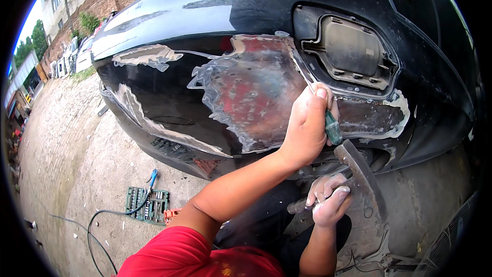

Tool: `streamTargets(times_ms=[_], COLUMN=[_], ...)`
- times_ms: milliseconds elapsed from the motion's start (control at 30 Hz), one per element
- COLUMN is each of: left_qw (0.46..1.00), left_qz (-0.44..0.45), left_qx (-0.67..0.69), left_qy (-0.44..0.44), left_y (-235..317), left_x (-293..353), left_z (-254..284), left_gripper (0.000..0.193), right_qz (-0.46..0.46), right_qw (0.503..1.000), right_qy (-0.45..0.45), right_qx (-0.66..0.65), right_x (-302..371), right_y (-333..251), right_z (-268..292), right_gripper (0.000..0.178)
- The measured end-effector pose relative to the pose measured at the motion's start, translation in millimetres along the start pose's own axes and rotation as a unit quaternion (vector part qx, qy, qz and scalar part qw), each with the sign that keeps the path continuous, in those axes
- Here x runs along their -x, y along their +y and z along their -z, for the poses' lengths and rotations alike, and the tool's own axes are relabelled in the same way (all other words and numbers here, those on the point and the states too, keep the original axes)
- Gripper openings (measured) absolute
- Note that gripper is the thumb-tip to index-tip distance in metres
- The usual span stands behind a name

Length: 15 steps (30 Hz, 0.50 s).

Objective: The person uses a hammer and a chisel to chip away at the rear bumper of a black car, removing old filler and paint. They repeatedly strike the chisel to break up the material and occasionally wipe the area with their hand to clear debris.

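My left hand (pixel 306 125) is closed around a screwdriver with a green handle (pixel 333 129). Its thin metal shaft slants up and left, the tip against the car panel beside the rectangular recess (pixel 353 46). In my right hand (pixel 329 199), lower down, is a hammer (pixel 363 174) with a long, curved dark head. One end of that head is right at the butt of the green handle; whether they touch I cannot tell. The dark bodywork (pixel 256 92) in front of me is sanded to patches of red, grey and bare metal with ragged filler edges.
On the ground at lower left lies a green socket set case (pixel 136 202), with a blue air tool (pixel 152 178) and its black hose (pixel 97 213) by it. An orange object (pixel 171 215) sits near my left elbow. A wire grille (pixel 451 241) stands at lower right.
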<state>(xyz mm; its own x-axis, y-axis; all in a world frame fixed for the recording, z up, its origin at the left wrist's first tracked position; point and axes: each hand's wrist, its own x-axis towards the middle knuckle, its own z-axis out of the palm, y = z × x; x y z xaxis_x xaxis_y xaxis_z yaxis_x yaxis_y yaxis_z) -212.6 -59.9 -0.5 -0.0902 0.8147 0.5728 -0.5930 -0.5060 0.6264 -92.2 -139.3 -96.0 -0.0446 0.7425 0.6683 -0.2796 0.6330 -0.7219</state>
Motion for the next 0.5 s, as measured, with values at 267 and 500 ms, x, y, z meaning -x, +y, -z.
streamTargets(times_ms=[267,500], left_qw=[0.999,0.998], left_qz=[-0.003,-0.007], left_qx=[0.032,0.039], left_qy=[0.038,0.053], left_y=[5,4], left_x=[-3,-6], left_z=[-16,-21], left_gripper=[0.029,0.026], right_qz=[0.084,0.094], right_qw=[0.989,0.991], right_qy=[0.030,0.044], right_qx=[0.119,0.081], right_x=[-9,-17], right_y=[10,6], right_z=[-3,-6], right_gripper=[0.054,0.054])
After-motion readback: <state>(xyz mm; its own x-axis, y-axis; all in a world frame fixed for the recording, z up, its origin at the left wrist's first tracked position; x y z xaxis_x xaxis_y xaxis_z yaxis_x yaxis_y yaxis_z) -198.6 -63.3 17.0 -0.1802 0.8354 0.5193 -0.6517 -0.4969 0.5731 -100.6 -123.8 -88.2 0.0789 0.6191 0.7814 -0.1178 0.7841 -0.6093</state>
